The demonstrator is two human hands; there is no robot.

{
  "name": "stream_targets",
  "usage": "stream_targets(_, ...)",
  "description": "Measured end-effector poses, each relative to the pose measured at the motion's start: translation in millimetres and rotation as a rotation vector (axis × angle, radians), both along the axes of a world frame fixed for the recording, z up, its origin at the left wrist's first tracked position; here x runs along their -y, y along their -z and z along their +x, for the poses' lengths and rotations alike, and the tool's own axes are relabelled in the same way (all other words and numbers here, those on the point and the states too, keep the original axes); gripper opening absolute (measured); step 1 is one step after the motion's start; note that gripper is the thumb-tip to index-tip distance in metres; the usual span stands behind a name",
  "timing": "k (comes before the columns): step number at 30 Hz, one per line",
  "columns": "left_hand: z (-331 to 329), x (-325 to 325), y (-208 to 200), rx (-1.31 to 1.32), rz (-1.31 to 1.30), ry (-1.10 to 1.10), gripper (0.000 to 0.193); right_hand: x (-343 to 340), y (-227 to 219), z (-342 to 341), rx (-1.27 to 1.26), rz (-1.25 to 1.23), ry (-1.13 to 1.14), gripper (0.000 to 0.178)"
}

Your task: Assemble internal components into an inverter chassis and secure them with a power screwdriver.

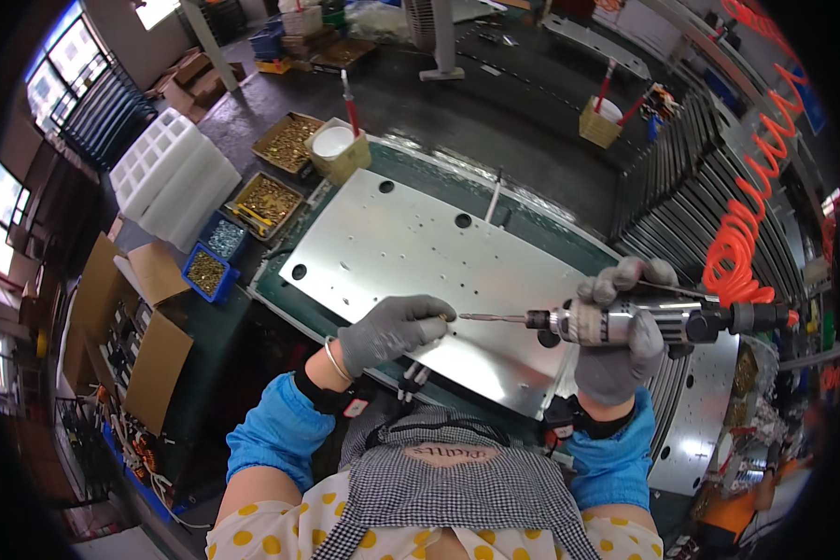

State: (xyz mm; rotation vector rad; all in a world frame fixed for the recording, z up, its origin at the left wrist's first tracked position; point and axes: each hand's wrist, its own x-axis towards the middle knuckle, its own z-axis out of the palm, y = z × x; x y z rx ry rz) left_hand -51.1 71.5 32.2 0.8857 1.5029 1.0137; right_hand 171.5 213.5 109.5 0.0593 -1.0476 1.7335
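Note:
My right hand (pixel 619 359), in a grey glove, grips a silver-and-black air drill (pixel 630 324) lying level, with its thin bit (pixel 495 318) pointing left. My left hand (pixel 394 333), gloved too, is closed in a pinch right by the tip of the bit. Something tiny and brass-coloured seems to show between its fingertips, too small to name. Beneath both hands lies a flat silver metal panel (pixel 392 247) with small holes and several larger round dark ones. It rests on a green-topped bench (pixel 574 224).
Left of the panel stand trays of brass-coloured small parts (pixel 269 203), blue bins (pixel 207 271), white foam blocks (pixel 173 177) and an open cardboard box (pixel 159 373). An orange coiled hose (pixel 742 233) hangs at right beside stacked dark frames (pixel 709 205). Another panel (pixel 695 420) lies lower right.

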Motion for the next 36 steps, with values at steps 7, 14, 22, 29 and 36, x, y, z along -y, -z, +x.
stream_targets(7,30,5,10,0.034,0.012,0.019,0.028,8,6,13,0.052,-0.037,0.008,0.046)
stream_targets(14,37,4,6,-0.087,0.076,0.013,0.024,14,9,14,0.093,-0.119,0.041,0.043)
stream_targets(22,44,1,-1,-0.529,0.33,-0.059,0.032,7,5,2,0.158,-0.265,0.113,0.034)
stream_targets(29,21,-15,7,-0.284,0.018,-0.213,0.051,-8,17,-18,0.115,-0.088,0.092,0.041)
stream_targets(36,-5,-7,29,0.478,0.109,-0.33,0.05,-15,32,-39,0.226,-0.038,0.101,0.04)
